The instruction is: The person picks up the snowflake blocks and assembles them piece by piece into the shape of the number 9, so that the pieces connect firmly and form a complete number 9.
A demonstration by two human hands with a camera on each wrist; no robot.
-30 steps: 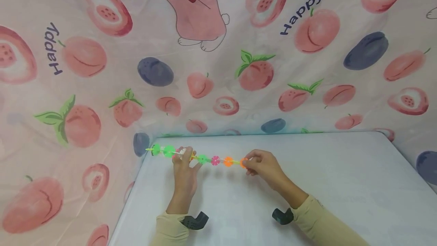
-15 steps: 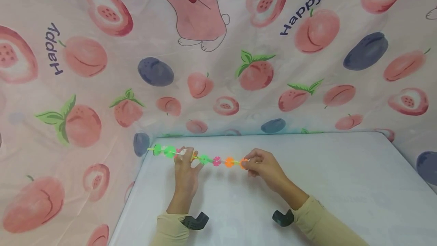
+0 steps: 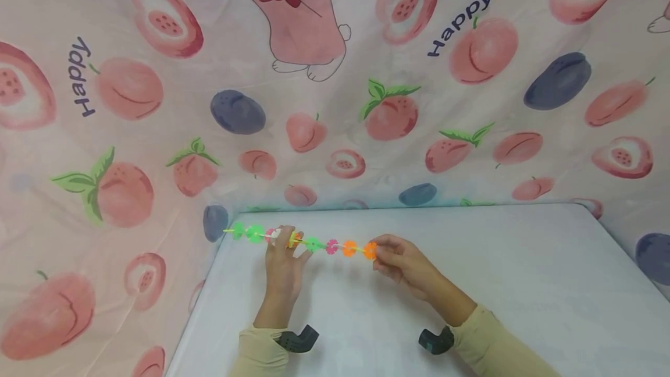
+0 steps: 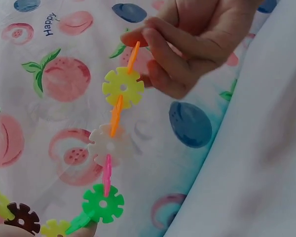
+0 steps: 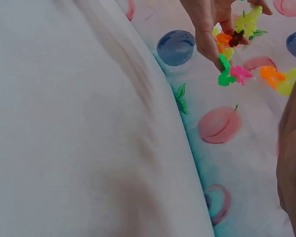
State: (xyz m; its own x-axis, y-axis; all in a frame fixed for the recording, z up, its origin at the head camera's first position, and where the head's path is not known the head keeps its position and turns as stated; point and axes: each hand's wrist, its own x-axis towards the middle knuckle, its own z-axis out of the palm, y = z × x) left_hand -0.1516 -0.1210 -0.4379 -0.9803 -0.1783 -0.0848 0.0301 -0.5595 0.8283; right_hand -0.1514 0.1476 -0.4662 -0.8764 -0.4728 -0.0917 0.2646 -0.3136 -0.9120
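A chain of interlocking plastic snowflake discs (image 3: 331, 246) in green, pink, orange, yellow, white and brown stretches between my hands above the white table. My left hand (image 3: 282, 263) holds it near its middle, fingers curled over several discs and partly hiding them. To the left of that hand, green discs (image 3: 255, 234) and a thin yellow tip stick out. With thumb and fingers my right hand (image 3: 403, 263) pinches the orange disc (image 3: 370, 251) at the chain's right end. Seen from the left wrist, a yellow disc (image 4: 123, 87) hangs just below that orange one.
The white table (image 3: 497, 284) lies under both hands. Behind and to the left, a pink cloth (image 3: 324, 92) printed with peaches and a rabbit hangs as a backdrop. A black wrist mount (image 3: 299, 339) protrudes by the left sleeve, and another black mount (image 3: 436, 340) by the right.
My right hand has shifted slightly down, and its fingers now cover less of the end orange disc. The left end of the chain has moved slightly. My left hand holds nearly the same place.
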